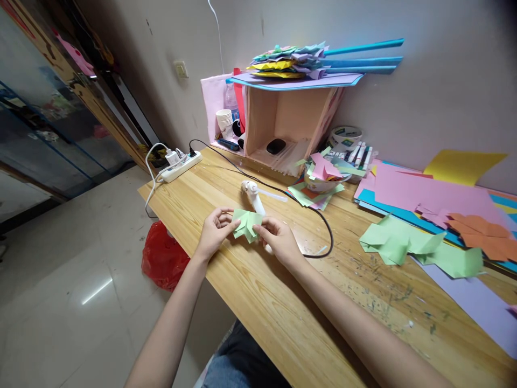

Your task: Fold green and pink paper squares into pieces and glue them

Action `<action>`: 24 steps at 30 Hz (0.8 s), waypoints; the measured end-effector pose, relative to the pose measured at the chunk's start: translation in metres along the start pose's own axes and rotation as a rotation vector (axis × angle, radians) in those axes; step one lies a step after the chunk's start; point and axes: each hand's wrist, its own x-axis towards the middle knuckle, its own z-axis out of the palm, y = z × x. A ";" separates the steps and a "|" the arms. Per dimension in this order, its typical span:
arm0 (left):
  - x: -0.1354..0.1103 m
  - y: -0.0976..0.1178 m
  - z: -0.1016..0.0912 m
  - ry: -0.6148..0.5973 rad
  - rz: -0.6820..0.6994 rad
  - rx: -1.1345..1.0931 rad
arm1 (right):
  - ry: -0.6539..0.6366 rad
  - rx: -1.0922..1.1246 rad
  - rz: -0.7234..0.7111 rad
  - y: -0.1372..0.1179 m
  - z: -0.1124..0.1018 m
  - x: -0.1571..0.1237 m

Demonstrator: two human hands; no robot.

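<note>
A small folded piece of light green paper (247, 223) is held up between my two hands, just above the wooden table. My left hand (217, 229) pinches its left edge between thumb and fingers. On the opposite side, my right hand (278, 237) grips the right edge the same way. Creases and pointed flaps show on the lower part of the paper. Right behind it lies a white glue gun (252, 195), partly hidden by the paper and my right hand. Its black cord loops round to the right across the table.
A white power strip (181, 166) sits at the table's far left corner. Folded green paper shapes (398, 240) and coloured sheets (407, 188) lie to the right. A bowl of paper scraps (321, 175) stands before a wooden box (283, 118). A red plastic bag (163, 256) is below the left edge.
</note>
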 end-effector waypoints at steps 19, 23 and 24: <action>0.000 -0.002 -0.001 -0.068 0.007 0.031 | 0.040 -0.099 -0.008 0.005 -0.002 0.000; 0.000 -0.002 0.001 -0.069 -0.005 0.020 | 0.041 -0.114 -0.019 0.007 -0.001 0.000; 0.000 -0.002 0.002 -0.069 -0.015 0.009 | 0.039 -0.117 -0.021 0.007 -0.001 -0.001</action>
